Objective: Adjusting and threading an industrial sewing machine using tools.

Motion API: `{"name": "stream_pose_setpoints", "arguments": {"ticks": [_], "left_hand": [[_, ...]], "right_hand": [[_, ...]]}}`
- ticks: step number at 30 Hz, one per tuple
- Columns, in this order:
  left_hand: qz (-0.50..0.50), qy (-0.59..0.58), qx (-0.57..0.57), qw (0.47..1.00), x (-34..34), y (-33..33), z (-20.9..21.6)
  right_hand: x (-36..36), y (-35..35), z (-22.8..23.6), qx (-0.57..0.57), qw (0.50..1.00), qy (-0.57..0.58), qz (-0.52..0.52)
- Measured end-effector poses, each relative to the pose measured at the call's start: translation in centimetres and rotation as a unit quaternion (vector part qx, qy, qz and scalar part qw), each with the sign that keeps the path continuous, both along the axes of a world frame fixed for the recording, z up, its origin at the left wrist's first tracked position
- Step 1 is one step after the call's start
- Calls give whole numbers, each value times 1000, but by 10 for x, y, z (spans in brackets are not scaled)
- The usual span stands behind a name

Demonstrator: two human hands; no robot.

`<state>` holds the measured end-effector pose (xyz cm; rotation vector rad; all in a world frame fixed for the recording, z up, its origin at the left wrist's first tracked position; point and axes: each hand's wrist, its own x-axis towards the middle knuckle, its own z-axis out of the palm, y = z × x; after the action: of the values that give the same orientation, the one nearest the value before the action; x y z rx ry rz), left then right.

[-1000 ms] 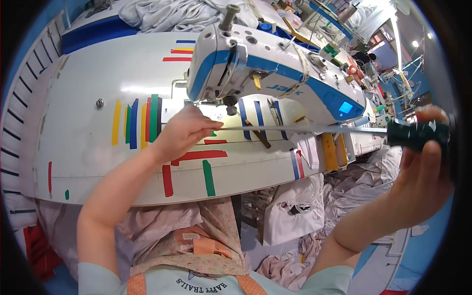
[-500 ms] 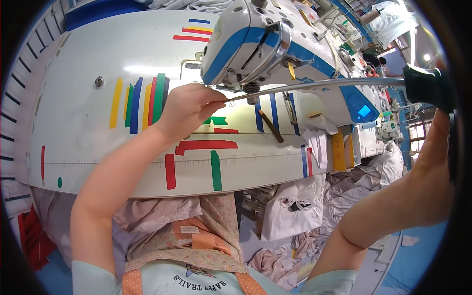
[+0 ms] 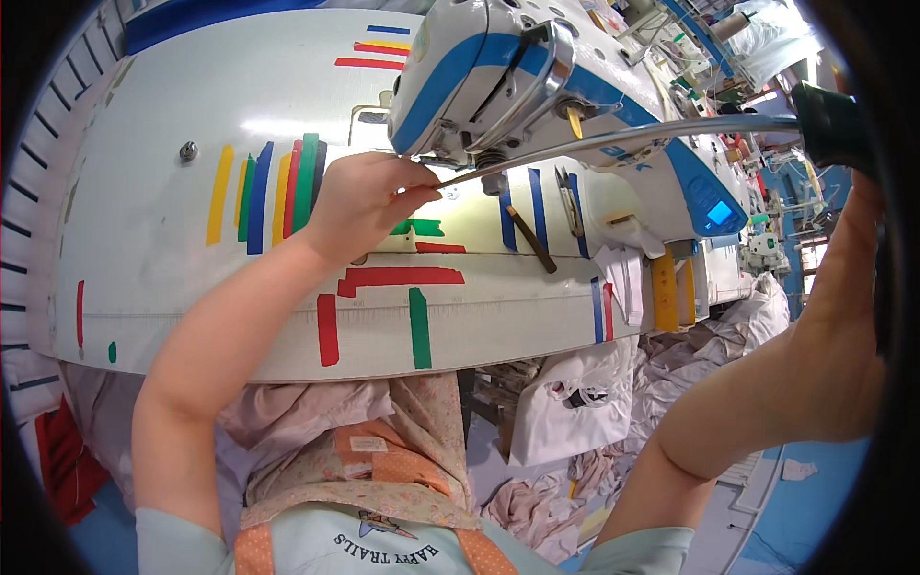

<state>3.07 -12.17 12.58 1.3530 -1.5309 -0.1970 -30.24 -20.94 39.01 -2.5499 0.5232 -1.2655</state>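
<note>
A long screwdriver (image 3: pixel 661 129) with a thin metal shaft and a dark handle stretches across the view in front of the sewing machine (image 3: pixel 479 77). My left hand (image 3: pixel 369 201) is closed, with thumb and fingers pinched at the shaft's tip beside the machine's needle area. At the right rim my right hand (image 3: pixel 848 278) is raised close to the camera, at the screwdriver's handle (image 3: pixel 834 125). Its fingers are partly cut off by the dark edge of the picture. The needle area itself is partly hidden behind my left hand and the shaft.
On the white table (image 3: pixel 192 316), strips of coloured tape lie around a printed ruler scale. Thread snips (image 3: pixel 569 201) and a brown-handled tool (image 3: pixel 530 240) rest near the machine base. Pale cloth (image 3: pixel 671 383) is heaped below the table's right side.
The screwdriver's handle has risen a little at the right, so the shaft slopes more. My left hand stays pinched at the tip in nearly the same place.
</note>
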Motion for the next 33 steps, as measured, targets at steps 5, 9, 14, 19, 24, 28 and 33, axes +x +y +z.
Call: {"name": "stream_pose_setpoints", "arguments": {"ticks": [5,9,14,19,24,28,33], "left_hand": [[-1,0,12,1000,-1,-1,-2],[-7,6,9,1000,-2,0,-1],[-7,-1,0,1000,0,-1,-3],[-10,2,0,1000,-1,-2,-4],[-12,9,10,1000,-1,-1,-4],[-12,18,22,1000,-2,-1,-3],[-10,12,25,1000,-2,-1,-3]], "right_hand": [[47,22,-22,-1,1000,2,1],[50,22,-17,-7,1000,5,5],[62,25,-21,-8,1000,6,10],[67,29,-24,-9,1000,7,14],[73,31,-26,-9,1000,9,19],[78,33,-28,-9,1000,11,23],[84,33,-30,-8,999,13,28]]}}
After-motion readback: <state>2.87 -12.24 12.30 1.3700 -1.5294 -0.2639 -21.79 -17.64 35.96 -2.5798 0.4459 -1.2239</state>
